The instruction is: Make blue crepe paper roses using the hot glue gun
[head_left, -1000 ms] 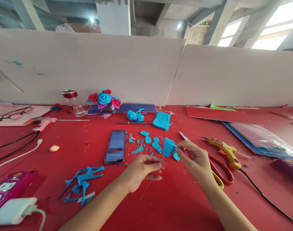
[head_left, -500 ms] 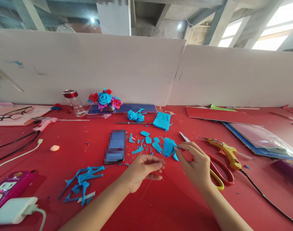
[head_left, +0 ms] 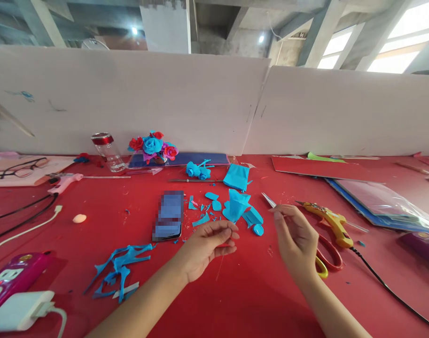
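My left hand [head_left: 214,239] pinches a thin, pale stem, part of which shows below the fingers. A fan-shaped piece of blue crepe paper [head_left: 236,205] rises just above those fingertips and seems to sit on the stem. To the right, my right hand [head_left: 295,234] is closed, thumb against index finger; whatever lies between them, if anything, is too small to make out. It is apart from the blue piece and in front of the scissors [head_left: 329,253], whose tip shows past the fingers. Cut blue petals [head_left: 253,217] lie beyond the hands.
A phone [head_left: 169,216] and blue scraps [head_left: 120,267] lie left of the hands. A yellow glue gun [head_left: 329,220] with its cord is on the right. Farther back are folded blue paper [head_left: 236,177], blue paper roses [head_left: 198,170], a flower bouquet [head_left: 152,145] and a glass bottle [head_left: 110,152].
My right hand has moved right, away from the blue piece it was touching. That piece now stands fanned out above my left fingers, slightly farther left. My left hand has barely moved.
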Demonstrator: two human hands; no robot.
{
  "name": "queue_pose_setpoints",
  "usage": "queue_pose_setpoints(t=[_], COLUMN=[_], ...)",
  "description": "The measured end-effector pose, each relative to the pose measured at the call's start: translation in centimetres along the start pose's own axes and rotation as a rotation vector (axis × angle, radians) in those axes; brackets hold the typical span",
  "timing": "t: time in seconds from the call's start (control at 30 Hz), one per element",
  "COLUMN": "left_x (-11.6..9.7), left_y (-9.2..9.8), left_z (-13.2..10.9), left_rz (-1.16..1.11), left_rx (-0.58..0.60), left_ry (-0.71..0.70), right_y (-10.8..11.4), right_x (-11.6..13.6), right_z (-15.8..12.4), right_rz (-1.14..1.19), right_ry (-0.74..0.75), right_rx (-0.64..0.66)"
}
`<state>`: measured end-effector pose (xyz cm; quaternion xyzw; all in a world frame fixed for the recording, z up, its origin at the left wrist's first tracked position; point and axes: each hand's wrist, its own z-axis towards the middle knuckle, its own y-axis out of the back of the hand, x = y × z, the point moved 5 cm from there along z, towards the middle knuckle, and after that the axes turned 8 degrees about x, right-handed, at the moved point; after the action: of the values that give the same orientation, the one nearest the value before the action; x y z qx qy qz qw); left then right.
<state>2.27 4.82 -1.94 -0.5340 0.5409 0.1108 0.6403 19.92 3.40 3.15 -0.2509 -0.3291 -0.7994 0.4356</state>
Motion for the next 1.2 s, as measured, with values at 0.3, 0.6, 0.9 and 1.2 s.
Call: queue_pose_setpoints(t=[0.3, 0.6, 0.9, 1.2], left_x=[-1.2, -2.9, -3.3, -2.4], left_y=[-0.6, -0.6, -0.4, 1.2], left_z=[0.0, -0.5, -0.7, 0.1], left_rz=[0.301, 0.683, 0.761, 0.656], left_rx=[0.086, -0.038, -0.111, -0.193], left_ry=[-0.241, -0.422, -0.527, -0.472], right_y=[-4.0, -1.6, -4.7, -8.8], right_x=[0.7, 0.1, 1.0, -0.8], right_z=[-0.8, -0.4, -0.5, -1.5], right_rz=[0.285, 0.5, 0.128, 0.401], right_ry=[-0.12, -0.069, -0.012, -0.176], right_rx=[0.63, 0.449, 0.747, 0.871])
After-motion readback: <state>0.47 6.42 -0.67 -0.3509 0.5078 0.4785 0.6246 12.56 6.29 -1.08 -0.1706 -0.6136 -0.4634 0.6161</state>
